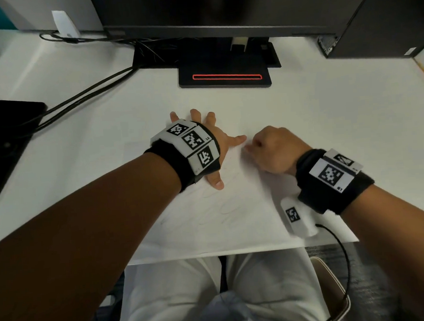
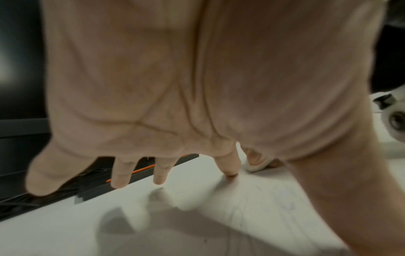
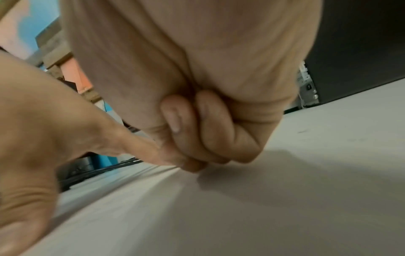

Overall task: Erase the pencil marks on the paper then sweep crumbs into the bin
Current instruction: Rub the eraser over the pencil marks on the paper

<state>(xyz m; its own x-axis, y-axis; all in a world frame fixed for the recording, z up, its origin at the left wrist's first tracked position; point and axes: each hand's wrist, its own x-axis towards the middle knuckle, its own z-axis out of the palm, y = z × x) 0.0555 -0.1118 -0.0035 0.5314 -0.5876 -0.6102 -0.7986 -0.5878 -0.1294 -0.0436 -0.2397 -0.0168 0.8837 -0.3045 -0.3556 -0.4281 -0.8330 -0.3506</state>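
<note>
- Head view: bright, even overhead light; white surface (image 1: 327, 118) near washed out, edges bowed by wide lens.
- Left wrist view: dim, motion blur; soft shadows under fingers (image 2: 119, 173).
- Right wrist view: blurry, muted; soft shadow beside right hand (image 3: 197, 112).

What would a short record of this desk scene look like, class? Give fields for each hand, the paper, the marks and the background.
left hand: fingers spread, pressing the paper flat
right hand: fingers curled, pinching a small white eraser against the sheet
paper: white sheet lying on the white desk
pencil marks: faint loops visible near the front of the sheet
background: black monitor stand with a red outlined slot, cables at left
bin: not in view
</note>
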